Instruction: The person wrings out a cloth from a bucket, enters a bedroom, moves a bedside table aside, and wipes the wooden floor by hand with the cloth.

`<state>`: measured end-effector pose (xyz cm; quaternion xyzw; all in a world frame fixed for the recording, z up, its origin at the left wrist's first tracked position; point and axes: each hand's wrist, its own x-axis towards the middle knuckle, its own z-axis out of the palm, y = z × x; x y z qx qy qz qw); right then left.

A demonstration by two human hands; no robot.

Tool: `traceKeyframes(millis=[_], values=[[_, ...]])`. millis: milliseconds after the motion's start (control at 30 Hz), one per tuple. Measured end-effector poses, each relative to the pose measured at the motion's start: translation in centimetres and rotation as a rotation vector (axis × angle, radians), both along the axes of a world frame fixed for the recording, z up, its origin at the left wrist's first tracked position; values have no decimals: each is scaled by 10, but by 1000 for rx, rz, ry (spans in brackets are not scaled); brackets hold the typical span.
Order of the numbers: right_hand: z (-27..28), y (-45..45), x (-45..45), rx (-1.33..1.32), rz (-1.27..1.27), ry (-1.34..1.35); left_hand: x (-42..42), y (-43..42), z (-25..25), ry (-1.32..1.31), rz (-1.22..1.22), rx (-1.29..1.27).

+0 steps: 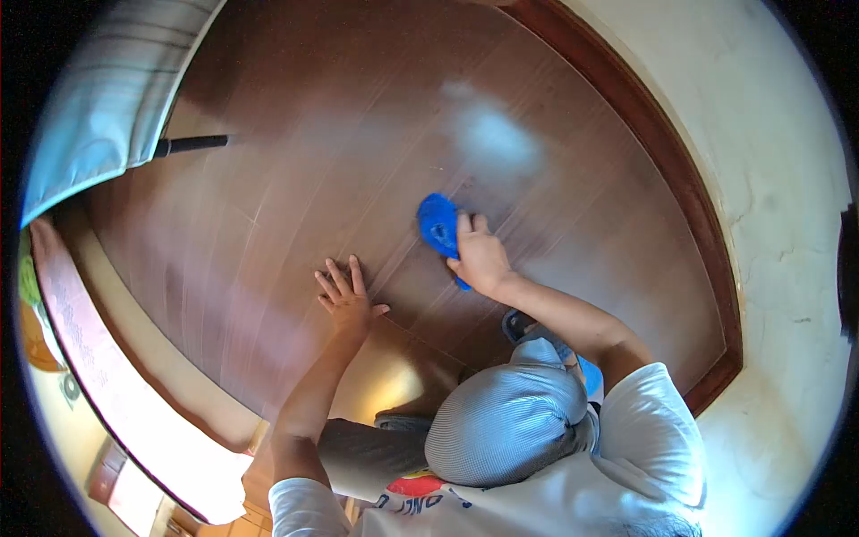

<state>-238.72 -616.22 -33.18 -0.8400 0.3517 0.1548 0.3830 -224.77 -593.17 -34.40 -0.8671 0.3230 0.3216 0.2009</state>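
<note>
A bright blue cloth [438, 224] lies bunched against the brown wood-plank floor, just right of the middle of the view. My right hand [482, 259] grips its right side, with fingers wrapped over it and a bit of blue showing below the palm. To the left, my left hand [347, 295] rests flat on the floor [295, 197] with its fingers spread, holding nothing. The two hands are apart. What lies under the cloth is hidden.
A dark red-brown baseboard [662, 143] curves along the pale wall [769, 179] at the right. At the upper left hangs a light blue fabric [107, 107], with a dark rod [192, 143] beside it. A pink-edged surface [116, 358] stands at the left.
</note>
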Motion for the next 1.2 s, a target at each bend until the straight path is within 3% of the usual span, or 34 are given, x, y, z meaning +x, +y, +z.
traceKeyframes(millis=[133,233,333,533,667,767,867,900,1000,1067,1200], values=[[5,5,18,-89,469,-15,-2,1,5,26,3,-36],[-3,5,-15,-244,812,-304,2,0,7,29,7,-47],[-3,-25,-50,-282,969,-310,1,3,7,21,-37,-71],[4,-96,-143,-499,895,-264,3,3,5,14,-54,-42],[12,-119,-206,-424,846,-37,2,-1,7,15,-39,0],[25,-138,-208,-52,653,243,1,3,4,-2,-50,-36],[26,-161,-189,633,225,593,1,3,5,-8,-53,-45],[16,-164,-183,769,192,668,2,3,5,-2,-47,-39],[-11,-149,-161,1267,-321,582,1,2,3,16,-39,-22],[0,-132,-110,1433,-441,382,3,3,3,11,-43,-12],[-19,-117,-45,1592,-446,154,5,2,2,35,-7,-5]])
